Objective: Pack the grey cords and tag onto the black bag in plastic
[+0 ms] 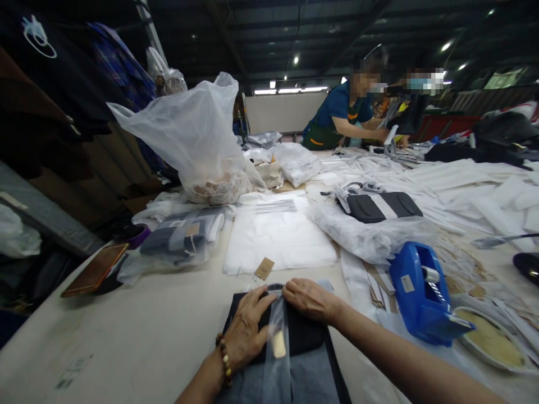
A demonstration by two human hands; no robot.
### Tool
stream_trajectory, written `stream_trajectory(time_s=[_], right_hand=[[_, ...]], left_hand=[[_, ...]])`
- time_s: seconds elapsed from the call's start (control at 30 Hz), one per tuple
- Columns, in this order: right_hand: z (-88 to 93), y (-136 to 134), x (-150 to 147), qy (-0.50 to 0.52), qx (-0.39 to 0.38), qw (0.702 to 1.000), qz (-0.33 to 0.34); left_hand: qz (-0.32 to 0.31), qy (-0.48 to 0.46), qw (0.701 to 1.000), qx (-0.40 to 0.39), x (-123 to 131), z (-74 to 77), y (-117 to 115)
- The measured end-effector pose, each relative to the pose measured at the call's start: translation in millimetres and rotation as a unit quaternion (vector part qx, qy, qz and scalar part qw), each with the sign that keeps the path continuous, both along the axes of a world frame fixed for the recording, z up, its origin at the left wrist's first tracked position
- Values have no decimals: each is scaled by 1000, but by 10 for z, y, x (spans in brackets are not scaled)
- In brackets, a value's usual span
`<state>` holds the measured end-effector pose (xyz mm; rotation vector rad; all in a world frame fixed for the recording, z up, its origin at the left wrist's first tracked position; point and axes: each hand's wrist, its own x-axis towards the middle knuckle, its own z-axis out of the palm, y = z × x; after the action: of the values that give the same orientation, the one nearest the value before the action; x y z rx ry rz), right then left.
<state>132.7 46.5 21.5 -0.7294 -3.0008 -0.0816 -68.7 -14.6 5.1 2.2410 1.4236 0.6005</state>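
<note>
A dark bag (301, 328) with a grey lower part (311, 373) lies flat at the table's near edge. Down its middle runs a translucent strip (275, 376) with a small cream patch (278, 343) under or on it. My left hand (248, 322), wearing a beaded bracelet, rests on the bag with fingers stretched and thumb apart, fingertips by the strip's upper end. Bent fingers of my right hand (309, 300) close over the bag's top edge at the strip; their tips are partly hidden. A brown tag (264, 268) lies just beyond.
A blue tape dispenser (421, 292) stands right, beside a round dish (492, 339). White sheets (280, 235) lie ahead, a wrapped bag (181, 238) and brown phone-like slab (96, 269) left. Behind are a large plastic sack (197, 134), a black bag (383, 206) and a co-worker (337, 118).
</note>
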Motion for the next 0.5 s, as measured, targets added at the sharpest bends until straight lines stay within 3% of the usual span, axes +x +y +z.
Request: stream_trajectory(time_s=[0.2, 0.3, 0.43, 0.5], right_hand=[[77, -287, 30, 73, -23, 992, -103], [-39, -586, 80, 188, -72, 967, -155], [-353, -936, 204, 337, -126, 904, -231], [-488, -1040, 254, 398, -170, 841, -324]], left_hand=[[-10, -35, 998, 46, -22, 15, -19], [-31, -34, 997, 56, -42, -14, -12], [-43, -26, 997, 53, -35, -70, 16], [-43, -18, 997, 54, -26, -53, 25]])
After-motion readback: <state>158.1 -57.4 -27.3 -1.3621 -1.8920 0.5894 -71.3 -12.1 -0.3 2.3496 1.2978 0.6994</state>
